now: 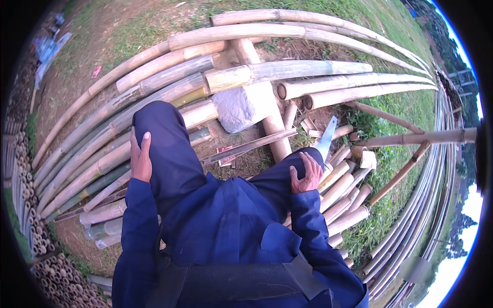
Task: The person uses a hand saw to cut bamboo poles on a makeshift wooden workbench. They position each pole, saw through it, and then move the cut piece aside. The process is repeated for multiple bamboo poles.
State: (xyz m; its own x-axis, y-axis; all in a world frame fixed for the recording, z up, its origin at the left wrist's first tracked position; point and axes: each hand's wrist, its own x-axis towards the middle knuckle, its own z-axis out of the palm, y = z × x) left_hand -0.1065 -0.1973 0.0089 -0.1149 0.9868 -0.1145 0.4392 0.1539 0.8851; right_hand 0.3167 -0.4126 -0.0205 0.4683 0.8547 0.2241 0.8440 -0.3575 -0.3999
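My left hand rests against the outer side of my left knee, thumb apart from the fingers, with nothing in it. On top of my right knee lies my right hand, fingers spread and holding nothing. Just beyond that knee a hand saw's pale blade points away from me; its handle is hidden. Short cut bamboo pieces are heaped beside my right leg. Between my knees a split bamboo strip lies slantwise, with a small red and yellow packet by it.
A grey stone sits against a crosswise bamboo log. Long bamboo poles stretch across ahead and to my left. A bamboo frame stands at right, near more long poles. Stacked bamboo ends fill the lower left.
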